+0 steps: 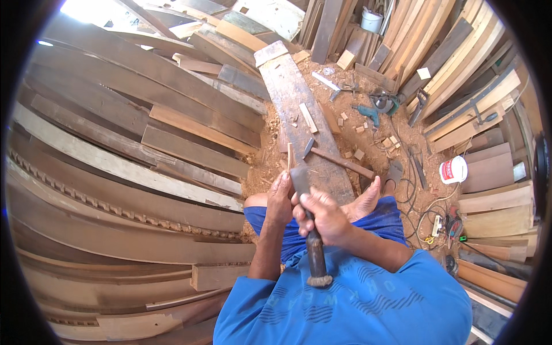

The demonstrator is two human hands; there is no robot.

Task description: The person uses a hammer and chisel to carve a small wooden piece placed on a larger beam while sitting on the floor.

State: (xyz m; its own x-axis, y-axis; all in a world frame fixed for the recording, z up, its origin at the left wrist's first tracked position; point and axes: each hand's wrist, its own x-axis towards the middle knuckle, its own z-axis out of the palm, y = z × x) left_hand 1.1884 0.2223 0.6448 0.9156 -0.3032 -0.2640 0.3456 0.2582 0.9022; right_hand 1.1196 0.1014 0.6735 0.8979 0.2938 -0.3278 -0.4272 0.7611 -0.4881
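My right hand (323,214) is wrapped round the dark handle of a wide chisel (315,253), whose butt points back at my blue shirt. The flat grey blade reaches forward beside my left hand (280,198). Between the left fingers a thin strip of wood (290,155) stands up, close to the blade; whether the two touch I cannot tell. Under both lies a long worn plank (296,95). A hammer (339,161) rests across it, its head near the strip. Farther up the plank is a small pale wood piece (308,118).
Curved boards (132,195) are stacked along the left. More timber (425,34) leans at the back right. On the sawdust-covered floor lie a green power tool (368,115), offcuts and cables. A white bucket (453,170) stands at the right, and my bare foot (366,200) rests by the plank.
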